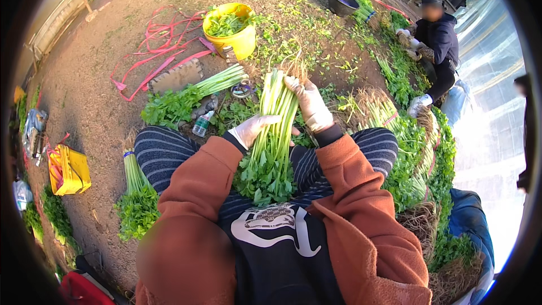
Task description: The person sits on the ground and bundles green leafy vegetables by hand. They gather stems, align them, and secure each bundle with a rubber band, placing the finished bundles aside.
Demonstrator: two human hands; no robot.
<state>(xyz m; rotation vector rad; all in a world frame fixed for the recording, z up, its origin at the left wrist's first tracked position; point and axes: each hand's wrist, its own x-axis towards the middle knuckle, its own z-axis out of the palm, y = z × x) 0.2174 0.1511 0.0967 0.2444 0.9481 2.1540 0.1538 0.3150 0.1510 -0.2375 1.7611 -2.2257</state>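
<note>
A bunch of celery lies over my lap, roots pointing away from me and leaves toward my body. My left hand, in a pale glove, grips the stalks around their middle, its thumb across the front. Up by the roots, my right hand, gloved too, closes around the stalk bases. Ahead and to the left rests another bunch of celery with its leaves toward my left knee. A roll of tape sits just beyond my left hand, and a plastic bottle lies near that knee.
A yellow bucket holds leaf trimmings, with pink straps beside it. Tied celery lies at my left; stacked celery bundles line my right. Another person works at the far right. A black basin stands farther off.
</note>
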